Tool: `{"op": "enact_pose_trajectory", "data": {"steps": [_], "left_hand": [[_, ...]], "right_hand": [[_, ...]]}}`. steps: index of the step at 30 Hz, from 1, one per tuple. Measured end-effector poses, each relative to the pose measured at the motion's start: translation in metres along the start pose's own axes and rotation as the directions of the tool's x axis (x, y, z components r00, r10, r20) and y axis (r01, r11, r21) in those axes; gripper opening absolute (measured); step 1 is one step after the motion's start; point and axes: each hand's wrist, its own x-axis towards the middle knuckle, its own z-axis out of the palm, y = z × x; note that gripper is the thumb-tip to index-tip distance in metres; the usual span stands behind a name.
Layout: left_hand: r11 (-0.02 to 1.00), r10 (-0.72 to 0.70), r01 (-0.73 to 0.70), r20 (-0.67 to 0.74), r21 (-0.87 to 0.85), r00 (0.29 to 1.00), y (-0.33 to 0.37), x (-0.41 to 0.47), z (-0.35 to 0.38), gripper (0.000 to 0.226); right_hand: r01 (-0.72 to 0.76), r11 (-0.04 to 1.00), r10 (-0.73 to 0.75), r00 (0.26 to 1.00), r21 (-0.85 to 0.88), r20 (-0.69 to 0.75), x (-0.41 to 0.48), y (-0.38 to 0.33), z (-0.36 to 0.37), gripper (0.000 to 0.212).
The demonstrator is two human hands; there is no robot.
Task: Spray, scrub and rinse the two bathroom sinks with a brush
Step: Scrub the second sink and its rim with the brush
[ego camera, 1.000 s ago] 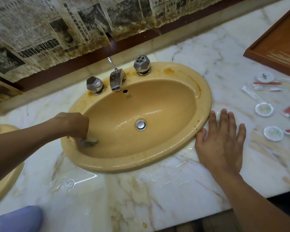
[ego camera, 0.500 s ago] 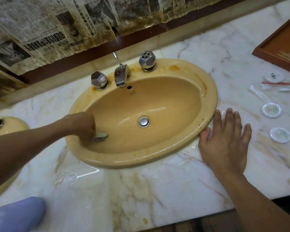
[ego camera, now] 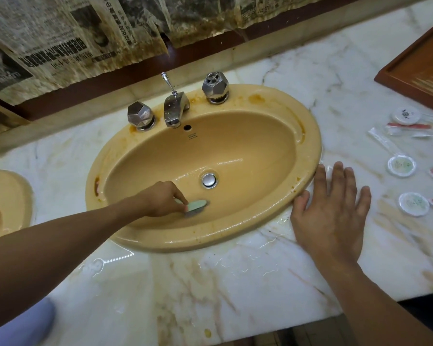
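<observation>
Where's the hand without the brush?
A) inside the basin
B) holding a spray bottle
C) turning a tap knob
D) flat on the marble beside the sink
D: the right hand lies flat on the marble counter beside the sink; the left hand holds the brush.

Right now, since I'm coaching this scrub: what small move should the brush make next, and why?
Probably sweep the brush rightward along the near wall of the sink, below the drain. The left hand holds it on the front-left slope, and brown specks mark the rim farther right.
</observation>
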Motion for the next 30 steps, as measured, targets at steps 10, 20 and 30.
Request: {"op": "enact_pose_trajectory", "data": {"steps": [10, 20, 30], "left_hand": [[0.998, -0.038, 0.033, -0.106, -0.056, 0.994, 0.021, 0.016, 0.002, 0.026], [0.973, 0.044, -0.008, -0.150, 0.231, 0.988, 0.023, 0.019, -0.011, 0.030], [0.949, -0.041, 0.048, -0.030, 0.313, 0.999, 0.001, -0.014, -0.024, 0.028]], "right_hand": [[0.001, 1.000, -0.001, 1.000, 0.002, 0.005, 0.000, 0.000, 0.000, 0.064], [-0.008, 1.000, 0.008, 1.000, 0.020, -0.010, 0.000, -0.001, -0.001, 0.063], [0.006, 1.000, -0.006, 1.000, 0.020, -0.006, -0.001, 0.001, -0.001, 0.064]]}}
